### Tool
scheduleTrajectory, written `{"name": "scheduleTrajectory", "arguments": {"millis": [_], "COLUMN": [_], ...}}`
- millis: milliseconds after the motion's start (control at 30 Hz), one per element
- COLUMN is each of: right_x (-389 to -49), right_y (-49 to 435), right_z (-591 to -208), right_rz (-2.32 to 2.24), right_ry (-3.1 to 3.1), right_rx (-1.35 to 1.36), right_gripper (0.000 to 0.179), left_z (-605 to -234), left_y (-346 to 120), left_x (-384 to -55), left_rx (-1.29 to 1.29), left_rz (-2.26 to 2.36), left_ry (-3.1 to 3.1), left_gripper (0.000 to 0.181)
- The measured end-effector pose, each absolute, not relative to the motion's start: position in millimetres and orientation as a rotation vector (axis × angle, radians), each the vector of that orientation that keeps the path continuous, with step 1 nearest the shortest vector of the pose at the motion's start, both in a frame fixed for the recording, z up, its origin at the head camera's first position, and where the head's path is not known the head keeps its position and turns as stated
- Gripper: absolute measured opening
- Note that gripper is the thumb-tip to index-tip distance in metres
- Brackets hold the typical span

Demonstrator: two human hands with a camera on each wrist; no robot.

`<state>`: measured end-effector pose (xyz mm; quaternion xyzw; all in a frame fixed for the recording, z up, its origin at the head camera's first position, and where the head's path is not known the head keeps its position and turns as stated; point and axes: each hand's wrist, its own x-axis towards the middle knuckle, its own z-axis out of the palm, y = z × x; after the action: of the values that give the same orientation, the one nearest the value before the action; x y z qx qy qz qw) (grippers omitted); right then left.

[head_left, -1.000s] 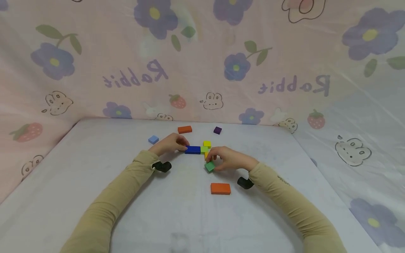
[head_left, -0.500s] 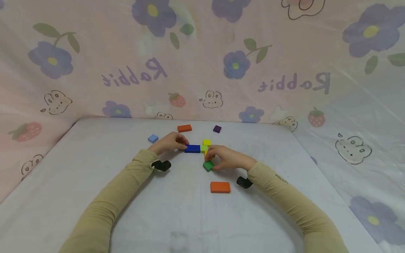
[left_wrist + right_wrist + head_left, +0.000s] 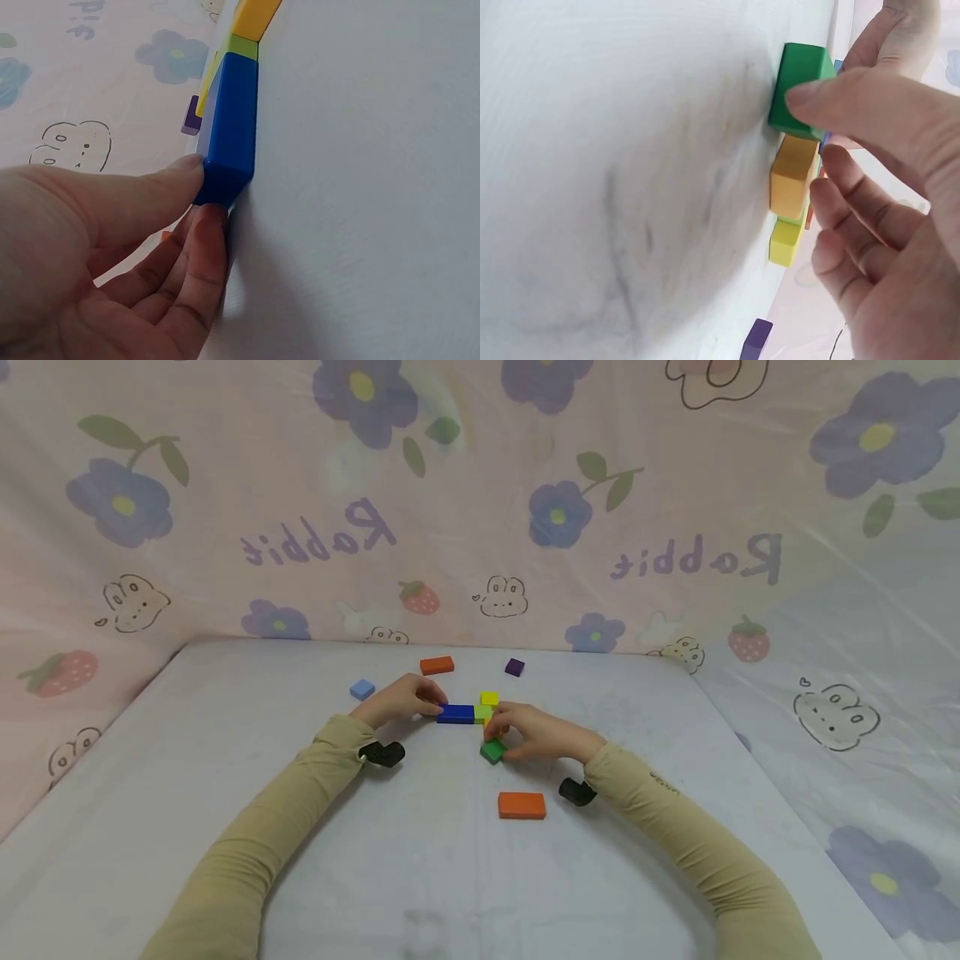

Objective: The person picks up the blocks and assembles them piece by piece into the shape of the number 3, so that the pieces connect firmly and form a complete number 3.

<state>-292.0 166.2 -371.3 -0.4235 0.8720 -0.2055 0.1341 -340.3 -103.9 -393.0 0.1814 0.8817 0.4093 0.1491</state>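
Observation:
My left hand (image 3: 405, 698) holds the outer end of a long blue block (image 3: 456, 714), thumb on its upper edge and a fingertip at its end face. A small light green block (image 3: 482, 714) sits against the blue block's right end, with a yellow block (image 3: 489, 698) behind it. In front of the light green block lies a yellow-orange block (image 3: 793, 176), partly hidden by my right fingers in the head view. My right hand (image 3: 542, 734) pinches a green block (image 3: 492, 751), its thumb on the near face, right at the yellow-orange block's near end.
Nearer the person lies an orange block (image 3: 521, 806). Farther back are another orange block (image 3: 437, 665), a small purple block (image 3: 514, 667) and a light blue block (image 3: 362, 689) left of the left hand. A printed curtain (image 3: 465, 535) rises behind the white table (image 3: 360, 868).
The right hand has shifted the green block slightly left and toward the yellow-orange block, turning it a little. My left hand stays on the blue block.

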Motion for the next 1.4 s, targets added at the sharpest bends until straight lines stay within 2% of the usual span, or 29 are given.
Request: {"name": "scheduleTrajectory", "arguments": {"millis": [1400], "right_x": [-292.4], "right_y": [168.9], "right_z": [-372.8], "right_rz": [-0.605], "right_ry": [2.567], "right_rx": [-1.184], "right_gripper": [0.028], "left_z": [-392.6], "left_y": [-105.1], "left_x": [-339.1], "left_rx": [0.557], "left_rz": [1.197], "left_ry": [2.513], "left_gripper": [0.020]}}
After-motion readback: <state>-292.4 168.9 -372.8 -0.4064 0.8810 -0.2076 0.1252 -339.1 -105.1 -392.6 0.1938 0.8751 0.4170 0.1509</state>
